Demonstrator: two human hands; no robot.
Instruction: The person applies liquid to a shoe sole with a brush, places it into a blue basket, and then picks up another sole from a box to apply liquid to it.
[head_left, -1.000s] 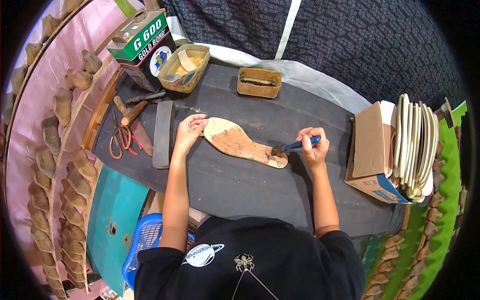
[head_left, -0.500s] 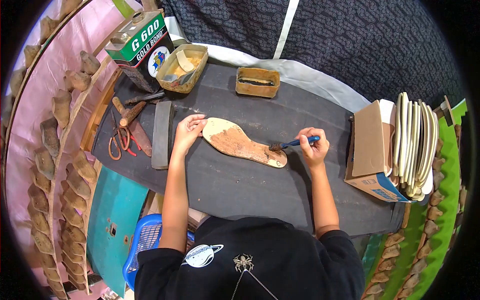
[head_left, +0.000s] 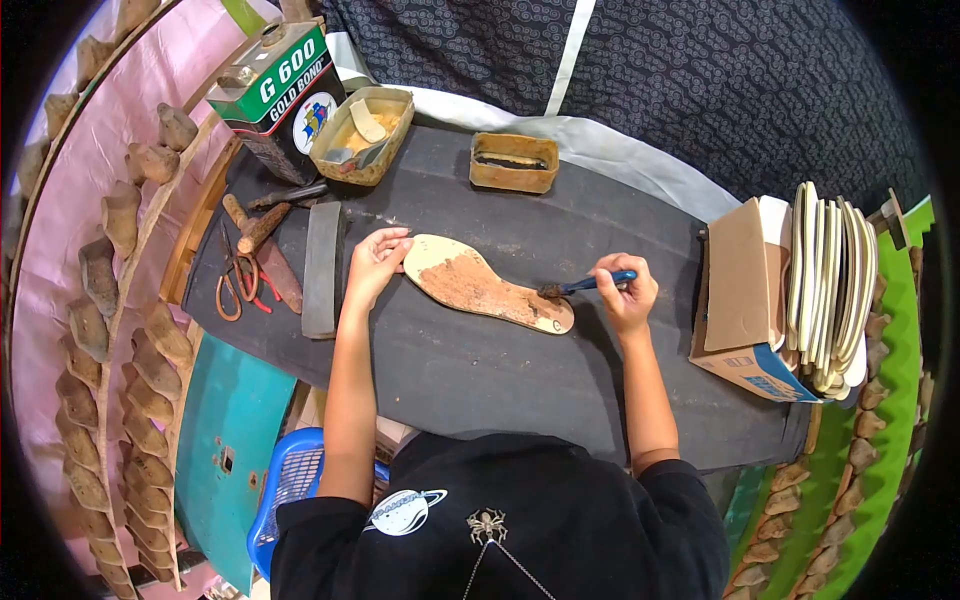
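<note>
A pale shoe insole lies on the dark table, most of its upper face smeared with a brown coating. My left hand is closed on the rim of its broad end, thumb and fingers pinching the edge. In my right hand is a blue-handled brush, gripped by the handle. The brush's dark bristles touch the coated face near the insole's narrow end. A small mark shows close to the tip there.
A glue can and a glue tub stand at the back left, with a smaller tub at back centre. Scissors, knives and a grey block lie left. A cardboard box of insoles stands right.
Almost nothing differs. The brush tip and my right hand have shifted very slightly; my left hand keeps its hold on the insole.
</note>
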